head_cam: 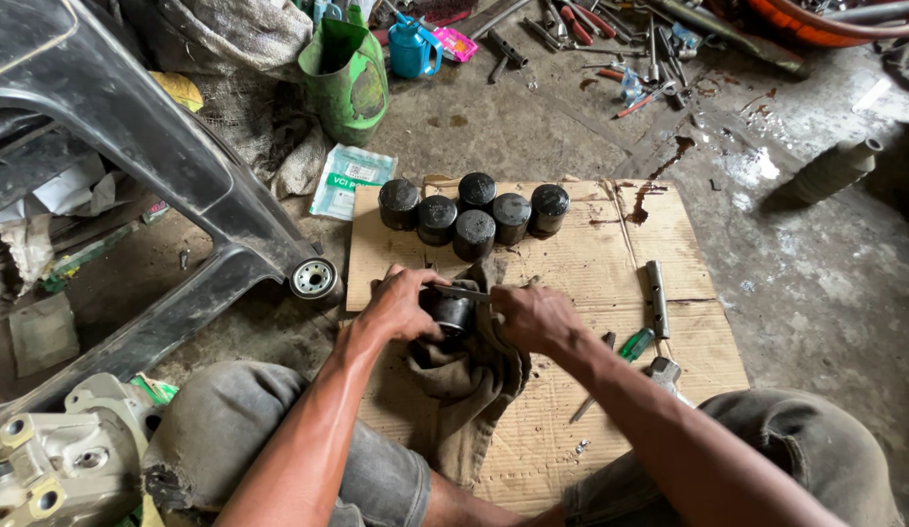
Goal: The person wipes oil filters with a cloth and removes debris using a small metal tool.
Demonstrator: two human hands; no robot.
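arms: bare, no sleeves or gloves | left hand (401,304), right hand (535,317): no rings | legs: grey worn trousers, smudged

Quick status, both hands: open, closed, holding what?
Left hand: closed around the dark cylinder, over the rag.
Right hand: closed on a thin metal tool laid across the cylinder's top.

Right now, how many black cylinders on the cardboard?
7: six clustered at the cardboard's far edge, around, and one held on the rag between both hands. The rag may hide more.
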